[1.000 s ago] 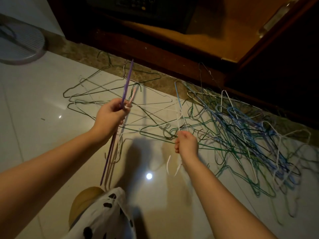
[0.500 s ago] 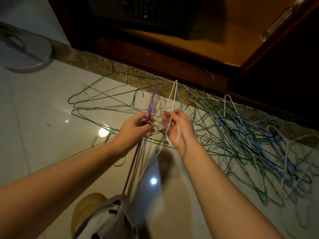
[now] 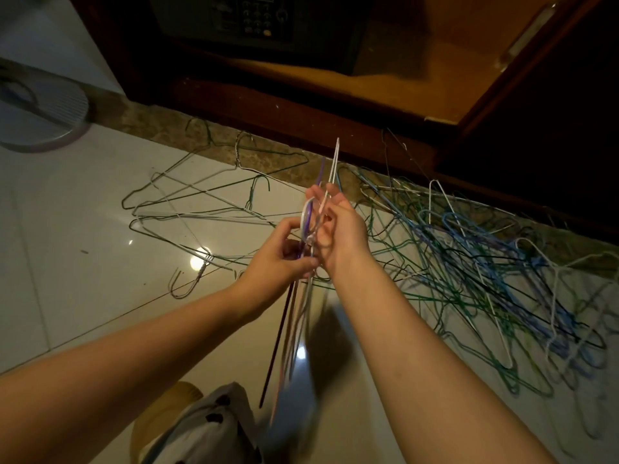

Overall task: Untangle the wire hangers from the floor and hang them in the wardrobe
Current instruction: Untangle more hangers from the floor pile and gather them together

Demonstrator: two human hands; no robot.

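Note:
A small bunch of wire hangers [image 3: 294, 316], purple, white and pale, is held upright in mid-air at the centre. My left hand [image 3: 284, 256] grips the bunch at the necks. My right hand [image 3: 338, 229] is beside it, fingers curled round the white hanger [image 3: 334, 162] and the hooks. A big tangle of blue, green and white hangers [image 3: 485, 262] lies on the floor to the right. Several loose green and silver hangers [image 3: 201, 209] lie flat on the tiles to the left. The open wardrobe [image 3: 402, 82] stands just behind them.
A dark safe with a keypad [image 3: 258, 18] sits on the wardrobe's floor. The wardrobe door [image 3: 542, 95] stands open at the right. A round fan base [image 3: 40, 115] rests on the tiles at far left. My knee in spotted cloth [image 3: 207, 430] is at the bottom.
My right hand lifted a white hanger off the pile and brought it across to the bunch in my left hand. Both hands now meet at the hooks, higher and closer together.

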